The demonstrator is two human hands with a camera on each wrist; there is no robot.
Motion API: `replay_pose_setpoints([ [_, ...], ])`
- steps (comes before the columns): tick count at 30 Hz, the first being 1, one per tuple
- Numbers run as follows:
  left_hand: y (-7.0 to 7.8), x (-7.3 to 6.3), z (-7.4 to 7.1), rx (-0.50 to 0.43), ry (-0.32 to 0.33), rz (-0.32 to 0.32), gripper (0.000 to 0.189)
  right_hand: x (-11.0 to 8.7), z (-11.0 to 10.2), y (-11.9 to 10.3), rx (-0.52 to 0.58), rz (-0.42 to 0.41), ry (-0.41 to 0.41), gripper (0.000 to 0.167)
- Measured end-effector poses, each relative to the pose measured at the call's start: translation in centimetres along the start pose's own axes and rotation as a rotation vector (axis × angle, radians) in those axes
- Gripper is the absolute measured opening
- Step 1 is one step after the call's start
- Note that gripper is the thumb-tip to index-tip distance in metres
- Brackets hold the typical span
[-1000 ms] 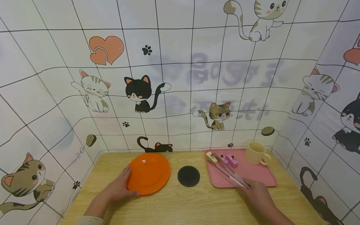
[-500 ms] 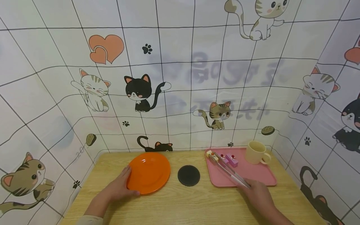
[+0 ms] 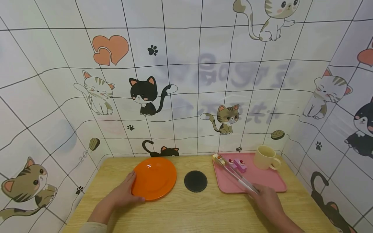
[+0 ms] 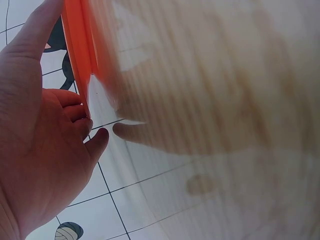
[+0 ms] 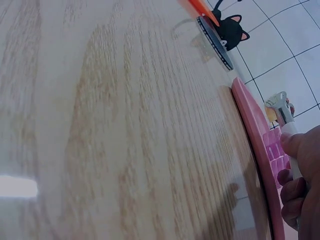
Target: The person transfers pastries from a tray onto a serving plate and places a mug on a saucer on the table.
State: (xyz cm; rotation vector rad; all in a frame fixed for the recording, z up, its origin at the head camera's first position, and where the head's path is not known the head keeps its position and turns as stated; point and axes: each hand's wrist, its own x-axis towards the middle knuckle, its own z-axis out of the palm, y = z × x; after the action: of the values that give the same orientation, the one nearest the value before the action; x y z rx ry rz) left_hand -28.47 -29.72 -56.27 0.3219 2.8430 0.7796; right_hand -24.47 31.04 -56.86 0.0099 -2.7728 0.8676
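Observation:
My right hand (image 3: 266, 200) grips silver tongs (image 3: 242, 182) near the front of a pink tray (image 3: 265, 181). The tongs' tips are at a small yellow-and-white toy cake (image 3: 219, 158) by the tray's back left corner. In the right wrist view, fingers wrap the white tong handle (image 5: 294, 165), and the cake (image 5: 271, 114) shows at the tips above the tray rim. Two pink toy cakes (image 3: 240, 165) sit just right of the tong arms. At the left, an orange plate (image 3: 157, 179) lies flat. My left hand (image 3: 125, 192) rests along its rim, thumb and fingers spread apart.
A pale yellow mug (image 3: 263, 157) stands at the tray's back right. Between plate and tray lies a round black coaster (image 3: 196, 181). Behind the wooden table (image 3: 186, 213) rises a white tiled wall (image 3: 186, 97) with printed cats.
The tongs' arms have drawn closer together, and the yellow-and-white toy cake at their tips has shifted slightly left and back. My left hand and the plate stay where they were.

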Motion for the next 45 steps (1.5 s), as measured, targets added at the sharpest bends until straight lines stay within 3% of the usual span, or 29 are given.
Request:
replay_pose_setpoints([
  [11,0.0,0.0,0.0,-0.001,0.005,-0.003,0.139,0.5,0.8,-1.6,0.063,-0.015,0.001,0.024],
  [18,0.1,0.0,0.0,-0.008,-0.001,-0.009,0.138,1.2,1.9,-3.4,0.104,-0.037,-0.028,0.008],
  [30,-0.1,0.2,0.2,-0.003,-0.002,-0.013,0.138,2.1,3.4,-5.4,0.126,-0.040,-0.067,0.012],
  [38,0.1,0.1,0.2,-0.007,0.004,-0.015,0.138,2.6,4.1,-7.0,0.118,-0.127,-0.072,0.011],
  [45,0.1,0.0,0.2,-0.009,0.006,-0.017,0.138,3.0,4.9,-8.7,0.171,-0.140,-0.090,0.007],
])
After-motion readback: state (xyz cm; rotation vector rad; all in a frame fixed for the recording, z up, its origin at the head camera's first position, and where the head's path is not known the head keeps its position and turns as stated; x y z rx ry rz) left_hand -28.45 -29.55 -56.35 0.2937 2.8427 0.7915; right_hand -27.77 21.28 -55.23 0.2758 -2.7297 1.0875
